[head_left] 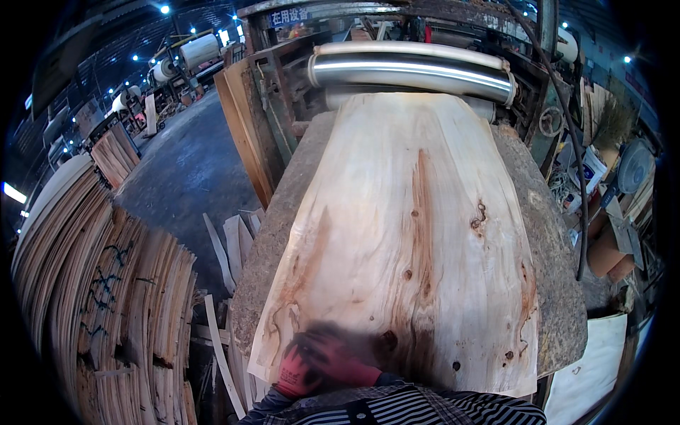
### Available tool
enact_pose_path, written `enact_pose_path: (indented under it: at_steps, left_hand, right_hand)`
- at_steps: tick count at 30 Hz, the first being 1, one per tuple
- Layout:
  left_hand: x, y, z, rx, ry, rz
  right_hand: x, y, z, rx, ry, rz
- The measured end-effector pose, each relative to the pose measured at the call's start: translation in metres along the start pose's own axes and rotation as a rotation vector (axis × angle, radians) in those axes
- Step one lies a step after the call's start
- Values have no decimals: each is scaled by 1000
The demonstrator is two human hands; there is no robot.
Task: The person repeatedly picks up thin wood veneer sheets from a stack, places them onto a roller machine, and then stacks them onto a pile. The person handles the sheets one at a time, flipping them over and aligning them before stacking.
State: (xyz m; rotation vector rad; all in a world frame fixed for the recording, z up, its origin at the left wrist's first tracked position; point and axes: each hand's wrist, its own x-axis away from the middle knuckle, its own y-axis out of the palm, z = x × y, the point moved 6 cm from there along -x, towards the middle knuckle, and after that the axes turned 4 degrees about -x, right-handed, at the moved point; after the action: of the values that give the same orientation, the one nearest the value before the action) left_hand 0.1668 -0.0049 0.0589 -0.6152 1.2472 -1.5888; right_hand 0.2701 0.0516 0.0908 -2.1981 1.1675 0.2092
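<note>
At near edge of veneer sheet (386, 227) — gloved hands (341, 361) blurred, openness, hold unclear; table margin (547, 241) either side.

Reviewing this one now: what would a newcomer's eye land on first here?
Probably the large pale wood sheet, brown-streaked and knotted, filling the middle of the view and running up to the shiny metal roller at the top. Next, the gloved left hand and right hand, close together over the sheet's near end, left of centre, their fingers blurred. A big stack of thin wood sheets fills the lower left.
</note>
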Motion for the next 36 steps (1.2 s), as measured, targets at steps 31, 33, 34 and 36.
enact_pose_path:
  at_steps: [31, 33, 34, 36]
  left_hand:
    - [-1, 7, -4, -5, -15, -38]
    - [-2, 7, -3, -6, -7, -47]
    - [-2, 7, -3, -7, -4, -52]
    - [-1, 7, -4, -3, -6, -43]
  right_hand:
    - [1, 3, 3, -57, 48, -26]
    - [1, 3, 5, -46, 57, -33]
    - [2, 5, 8, -54, 68, -43]
    - [4, 8, 12, -72, 90, -63]
